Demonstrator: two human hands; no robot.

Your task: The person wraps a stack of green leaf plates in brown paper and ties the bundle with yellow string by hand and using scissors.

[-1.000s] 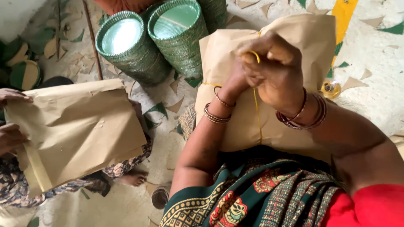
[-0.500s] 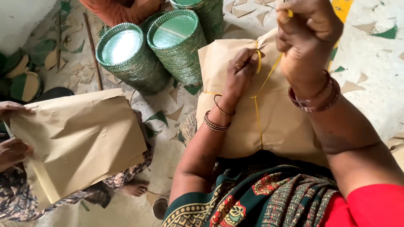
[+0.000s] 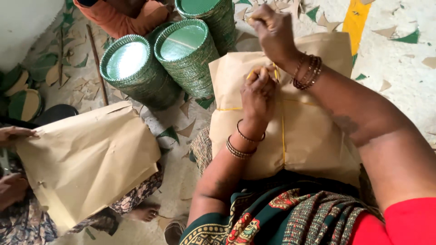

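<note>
A bundle wrapped in brown paper [image 3: 309, 136] lies on my lap, bound crosswise with yellow string [image 3: 283, 131]. My left hand [image 3: 259, 90] presses on top of the bundle, its fingers pinching the string where the strands cross. My right hand [image 3: 272, 31] is raised above the far end of the bundle, closed on the string's free end and holding it taut. Bangles sit on both wrists.
Three stacks of green foil-lined paper plates [image 3: 181, 59] stand on the floor beyond the bundle. At left another person's hands [image 3: 16, 136] hold a second brown paper parcel [image 3: 86, 159]. Paper scraps litter the floor; a wooden stick [image 3: 96, 63] lies by the stacks.
My right hand first rose with the string, then moved left, to above the bundle's far end. My left hand stays pinched on the string crossing. The parcel at left barely moved.
</note>
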